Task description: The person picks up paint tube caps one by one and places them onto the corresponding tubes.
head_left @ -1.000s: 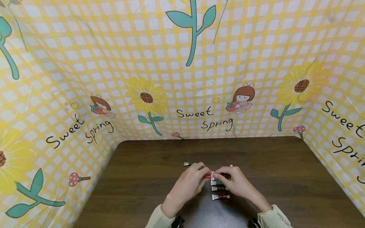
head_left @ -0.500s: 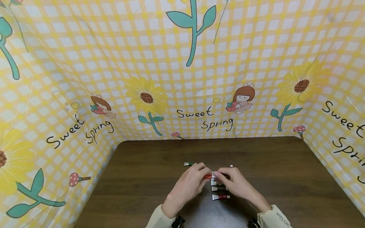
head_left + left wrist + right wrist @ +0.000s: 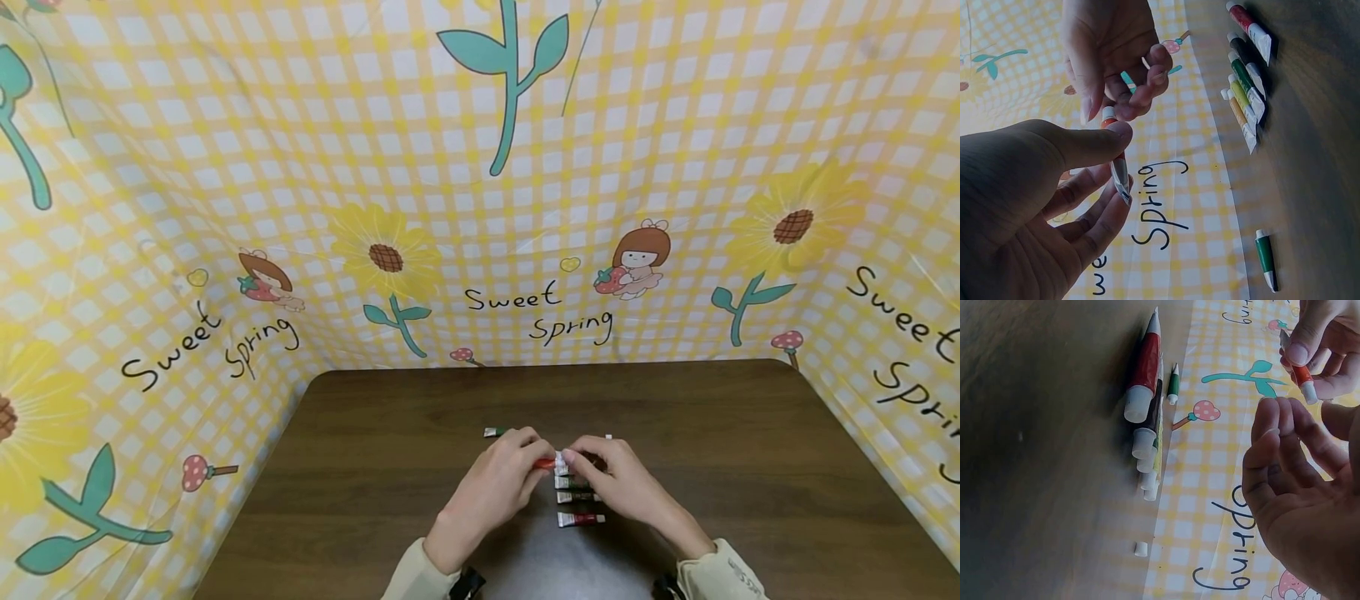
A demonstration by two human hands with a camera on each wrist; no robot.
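In my left hand (image 3: 498, 475) is a small orange-red paint tube (image 3: 1119, 164), pinched between thumb and fingers. Its white cap (image 3: 1309, 393) points toward my right hand (image 3: 618, 475). The right thumb and bent fingers stand around the cap; in the left wrist view a gap shows between the thumb tip and the cap (image 3: 1108, 113). Below the hands lies a row of several paint tubes, among them a red one (image 3: 580, 519), a black one (image 3: 1246, 56) and a dark green one (image 3: 1244, 76). The row is partly hidden by my right hand in the head view.
A single green tube (image 3: 1265, 257) lies apart, beyond my left hand. A loose white cap (image 3: 1141, 549) sits on the dark wooden table (image 3: 360, 483) behind the right hand. Yellow checked cloth (image 3: 480, 225) encloses the table's back and sides.
The left hand keeps its grip on the orange-red tube almost unmoved. My right thumb and fingers shift slightly at the capped end; the tubes on the table stay put.
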